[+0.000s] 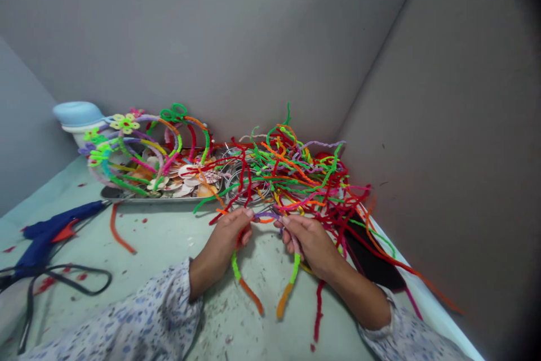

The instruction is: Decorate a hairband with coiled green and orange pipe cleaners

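Note:
Between both hands is a headband [295, 271] wrapped in pipe cleaners, purple at its top and lilac, lime green and orange down its sides, with its two ends pointing toward me. My left hand [227, 238] pinches it at the upper left of the curve, fingers curled around it. On the other side, my right hand [315, 241] grips the upper right of the curve between thumb and fingers. An orange strand spans the gap just below the purple part; whether it is attached cannot be made out. A tangled heap of pipe cleaners [291, 166] lies right behind the hands.
Finished-looking headbands with flowers [125, 123] rest on a metal tray [143, 199] of shells [186, 185]. Wire hoops [236, 185] lie beside it. A blue glue gun [54, 231] with its cord is at left. A white-and-blue container [80, 116] and a dark flat object [376, 259] flank the table.

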`<state>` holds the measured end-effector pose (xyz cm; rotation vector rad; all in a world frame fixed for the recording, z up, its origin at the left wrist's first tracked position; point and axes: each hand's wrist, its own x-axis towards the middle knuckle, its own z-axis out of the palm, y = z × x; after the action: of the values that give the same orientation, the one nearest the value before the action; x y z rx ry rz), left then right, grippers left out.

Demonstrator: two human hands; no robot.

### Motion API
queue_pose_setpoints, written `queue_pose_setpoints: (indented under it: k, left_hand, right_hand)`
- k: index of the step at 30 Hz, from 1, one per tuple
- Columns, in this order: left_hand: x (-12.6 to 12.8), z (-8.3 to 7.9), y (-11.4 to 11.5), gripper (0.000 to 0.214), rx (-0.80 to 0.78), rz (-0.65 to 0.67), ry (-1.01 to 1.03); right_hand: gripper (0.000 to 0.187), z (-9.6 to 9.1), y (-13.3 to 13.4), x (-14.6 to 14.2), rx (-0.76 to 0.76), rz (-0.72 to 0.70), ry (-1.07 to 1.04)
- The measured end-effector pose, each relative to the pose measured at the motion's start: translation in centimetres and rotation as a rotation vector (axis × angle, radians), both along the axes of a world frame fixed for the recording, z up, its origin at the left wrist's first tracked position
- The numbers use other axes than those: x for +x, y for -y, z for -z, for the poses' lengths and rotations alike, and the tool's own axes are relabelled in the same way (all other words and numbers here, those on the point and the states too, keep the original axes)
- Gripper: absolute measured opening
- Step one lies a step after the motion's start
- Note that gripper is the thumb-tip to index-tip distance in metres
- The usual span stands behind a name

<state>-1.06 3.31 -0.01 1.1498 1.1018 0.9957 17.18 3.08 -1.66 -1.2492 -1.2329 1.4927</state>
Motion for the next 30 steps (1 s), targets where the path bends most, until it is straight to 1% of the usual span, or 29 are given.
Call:
queue_pose_setpoints:
  k: [3, 7, 12, 17, 20, 24, 27, 30]
  left_hand:
    - [-0.01, 0.27, -0.12, 0.027, -0.033, 0.024, 0.015]
    - [-0.07, 0.65, -0.27, 0.019, -0.078, 0.025, 0.033]
    - [-0.03, 0.48, -0.28, 0.021, -0.098, 0.009, 0.045]
    - [0.14, -0.02, -0.31, 0.019, -0.131, -0.064, 0.114]
    - [0.02, 0.15, -0.48, 0.024, -0.134, -0.098, 0.148]
    - [-0.33, 0.71, -0.69, 0.035, -0.084, -0.088, 0.167]
    - [-0.42, 0.85, -0.63, 0.044, -0.056, -0.063, 0.195]
    - [-0.36, 0.76, -0.45, 0.043, -0.053, -0.074, 0.238]
  right_hand:
    - [0.027, -0.14, 0.01, -0.05, -0.037, 0.012, -0.033]
    - [0.026, -0.01, -0.06, 0.02, -0.033, -0.007, -0.05]
    - [0.034, 0.52, -0.12, 0.05, -0.005, -0.012, -0.077]
    - [0.041, 0.73, -0.11, 0.1, -0.048, 0.025, -0.145]
    - [0.04, 0.54, -0.03, 0.11, -0.048, 0.014, -0.155]
    - [0.036, 0.35, 0.0, 0.03, -0.047, -0.005, -0.163]
    - [0.035, 0.42, -0.17, 0.02, -0.051, 0.036, -0.192]
    - [0.036, 0.54, -0.43, 0.09, -0.051, 0.109, -0.233]
